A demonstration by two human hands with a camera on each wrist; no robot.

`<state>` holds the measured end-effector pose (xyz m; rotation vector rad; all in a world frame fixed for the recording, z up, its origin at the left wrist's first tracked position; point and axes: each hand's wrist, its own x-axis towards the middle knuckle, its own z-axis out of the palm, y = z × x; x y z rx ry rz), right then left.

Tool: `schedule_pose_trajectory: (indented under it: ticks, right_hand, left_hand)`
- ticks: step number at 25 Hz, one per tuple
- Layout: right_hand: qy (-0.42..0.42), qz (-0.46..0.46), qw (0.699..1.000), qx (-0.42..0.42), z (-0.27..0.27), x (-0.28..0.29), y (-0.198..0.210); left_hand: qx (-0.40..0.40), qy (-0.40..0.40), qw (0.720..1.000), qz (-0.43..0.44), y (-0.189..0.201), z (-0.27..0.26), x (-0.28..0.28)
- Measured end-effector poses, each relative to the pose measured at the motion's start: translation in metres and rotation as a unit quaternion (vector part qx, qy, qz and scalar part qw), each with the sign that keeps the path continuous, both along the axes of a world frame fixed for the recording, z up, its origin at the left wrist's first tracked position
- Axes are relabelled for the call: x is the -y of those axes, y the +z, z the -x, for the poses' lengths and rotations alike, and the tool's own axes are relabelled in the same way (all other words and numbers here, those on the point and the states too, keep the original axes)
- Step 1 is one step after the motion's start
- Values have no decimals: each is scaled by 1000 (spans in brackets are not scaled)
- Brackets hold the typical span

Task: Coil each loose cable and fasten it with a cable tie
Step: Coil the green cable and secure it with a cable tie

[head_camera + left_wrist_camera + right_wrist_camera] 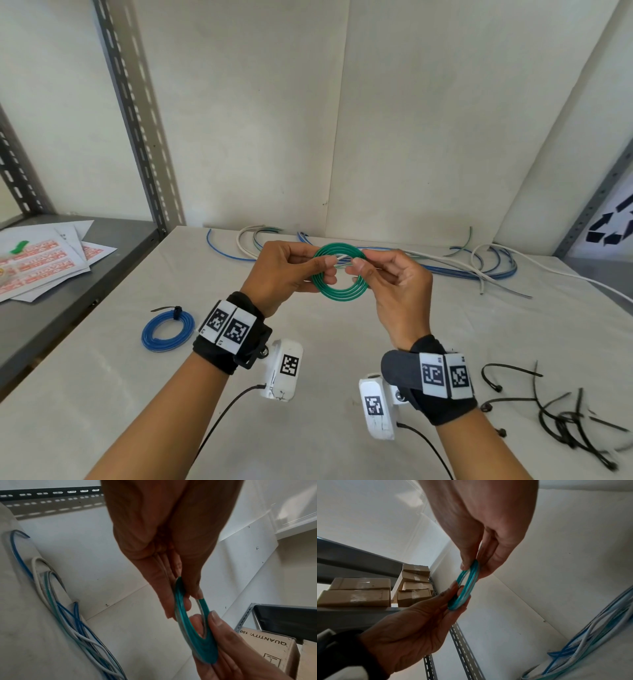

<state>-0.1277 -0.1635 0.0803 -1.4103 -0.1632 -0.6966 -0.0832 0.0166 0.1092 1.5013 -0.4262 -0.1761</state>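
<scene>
Fingers: the left hand (pixel 281 270) has thumb and fingers (pixel 171 601) pinched together on the left rim of the green cable coil (pixel 340 272); the right hand (pixel 394 284) has its fingers (pixel 467 561) clamped on the coil's right rim. Green cable coil: several turns wound into a flat ring, held in the air above the desk (pixel 308 342), between both hands, a pale cable end crossing its middle. Blue cable coil (pixel 168 330): lying on the desk to the left of the left wrist, fastened with a black cable tie (pixel 176 311). Loose cables (pixel 479 267): blue, white and green-striped, tangled along the desk's far edge by the wall. Spare cable ties (pixel 555 418): black, scattered on the desk near the right wrist. Printed sheets (pixel 44 263): on the grey shelf at left. Cardboard boxes (pixel 359 595): stacked on shelving, seen from the right wrist.
</scene>
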Motion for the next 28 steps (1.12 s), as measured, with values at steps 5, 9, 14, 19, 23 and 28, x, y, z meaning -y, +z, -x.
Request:
schedule_pose_trajectory:
  ticks: [5,9,14,19,23,28]
  right_hand:
    - [-49,88,995,-27,2,-1,-2]
    - [-34,101,993,-45,4,5,6]
    - [4,201,977,-65,9,16,15]
    - [-6,292,955,-54,13,10,11]
    - [10,245,968,-62,13,10,11]
    - [33,183,979,-80,11,14,15]
  left_hand:
    - [-4,8,1000,10,-2,0,0]
    - [-7,-8,1000,3,-1,1,0]
    - [-68,-46,994,-70,2,-1,7]
    - [-67,-78,988,-112,-7,4,21]
    - [-108,-105,987,-47,-3,6,19]
    - [-80,-111,991,1,-4,5,17]
